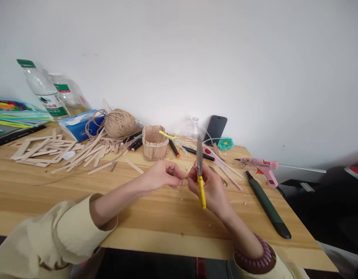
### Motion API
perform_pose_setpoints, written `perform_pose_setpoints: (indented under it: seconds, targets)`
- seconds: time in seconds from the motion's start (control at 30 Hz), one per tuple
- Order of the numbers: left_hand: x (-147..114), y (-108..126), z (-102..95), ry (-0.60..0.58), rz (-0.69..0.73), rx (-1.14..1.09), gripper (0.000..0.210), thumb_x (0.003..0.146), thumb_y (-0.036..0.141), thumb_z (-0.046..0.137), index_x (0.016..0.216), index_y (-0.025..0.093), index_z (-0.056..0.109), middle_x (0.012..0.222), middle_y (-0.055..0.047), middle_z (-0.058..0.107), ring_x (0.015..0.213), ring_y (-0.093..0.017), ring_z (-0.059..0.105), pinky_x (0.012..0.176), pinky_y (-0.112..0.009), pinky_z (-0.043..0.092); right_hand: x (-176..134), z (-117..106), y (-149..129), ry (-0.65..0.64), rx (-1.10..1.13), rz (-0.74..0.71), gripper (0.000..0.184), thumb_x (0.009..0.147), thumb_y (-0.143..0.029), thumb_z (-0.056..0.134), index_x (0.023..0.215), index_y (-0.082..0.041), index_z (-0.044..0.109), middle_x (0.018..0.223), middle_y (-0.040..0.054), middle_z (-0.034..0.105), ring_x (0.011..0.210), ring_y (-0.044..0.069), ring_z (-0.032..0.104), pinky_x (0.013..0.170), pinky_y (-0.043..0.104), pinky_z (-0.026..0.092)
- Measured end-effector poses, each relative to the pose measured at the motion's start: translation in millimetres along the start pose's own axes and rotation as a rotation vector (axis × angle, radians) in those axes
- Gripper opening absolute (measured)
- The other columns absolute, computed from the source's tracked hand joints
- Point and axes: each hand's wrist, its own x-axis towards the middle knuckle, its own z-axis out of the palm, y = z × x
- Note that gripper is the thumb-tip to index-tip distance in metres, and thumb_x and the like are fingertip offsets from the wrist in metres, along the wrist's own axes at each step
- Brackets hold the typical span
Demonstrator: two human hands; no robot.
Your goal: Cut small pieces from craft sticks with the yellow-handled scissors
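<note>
My right hand (210,188) is closed around yellow-handled scissors (200,159), which stand nearly upright with the metal blades pointing up. Its thumb and fingertip are also pinched together toward the left. Facing it, my left hand (164,174) has thumb and fingers pressed in a pinch. A small, thin, pale brown piece seems to lie between the two sets of fingertips, too small to name. Behind my left hand stands a small basket made of wooden sticks (154,153), with a glittery band round it and a bent yellow pipe cleaner (167,135) at its rim.
Wooden craft sticks (45,151), a twine ball (120,123), a blue tissue pack (83,126) and plastic bottles (48,97) fill the left side. Rightward are a phone (216,130), a teal flower (225,143), a pink glue gun (264,166) and a dark green cutter (267,205) near the edge.
</note>
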Motion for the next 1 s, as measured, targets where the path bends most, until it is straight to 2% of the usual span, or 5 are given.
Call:
perform_pose_setpoints:
  seconds: [0.17,0.37,0.53,0.77,1.0]
  targets:
    - [-2.4,9.6,-14.0,-0.067,-0.028,-0.008,0.014,0.056,0.010,0.070,0.069,0.012,0.067,0.062,-0.001,0.064,0.058,-0.011,0.056,0.057,-0.024,0.043,12.7,-19.4,16.1,0.135,-0.159,0.061,0.014,0.066,-0.027,0.060,0.072,-0.020,0.049,0.064,-0.0024,0.051,0.058,0.015,0.046,0.054,0.026,0.034]
    - [1.1,14.4,-22.1,0.111,0.012,-0.087,0.015,0.056,0.016,0.075,0.067,0.013,0.066,0.062,0.000,0.064,0.059,-0.009,0.056,0.060,-0.022,0.044,17.4,-44.3,24.2,0.298,-0.272,0.172,0.020,0.064,-0.030,0.063,0.062,-0.021,0.045,0.057,-0.0036,0.043,0.052,0.014,0.036,0.050,0.026,0.024]
    - [0.5,13.7,-19.9,0.187,0.056,-0.183,0.019,0.051,0.019,0.079,0.063,0.013,0.065,0.060,0.001,0.064,0.059,-0.008,0.057,0.060,-0.021,0.046,4.2,-29.6,10.0,0.139,-0.116,0.114,0.021,0.073,-0.039,0.055,0.079,-0.020,0.048,0.065,-0.0039,0.044,0.057,0.014,0.042,0.052,0.026,0.033]
    - [-5.5,16.8,-16.7,0.187,0.115,-0.284,0.017,0.057,0.023,0.077,0.067,0.012,0.068,0.066,-0.003,0.067,0.062,-0.010,0.060,0.057,-0.019,0.047,-6.4,-9.6,8.5,-0.173,0.086,0.068,0.029,0.079,-0.047,0.051,0.072,-0.019,0.048,0.061,-0.0041,0.041,0.051,0.011,0.039,0.046,0.023,0.033]
    - [-9.2,19.6,-12.7,0.197,0.176,-0.361,0.013,0.058,0.018,0.076,0.067,0.012,0.067,0.066,-0.001,0.067,0.061,-0.008,0.060,0.053,-0.016,0.047,-9.2,-5.3,0.1,-0.317,0.172,0.068,0.030,0.079,-0.048,0.052,0.076,-0.019,0.049,0.061,-0.0050,0.039,0.052,0.011,0.036,0.049,0.023,0.032]
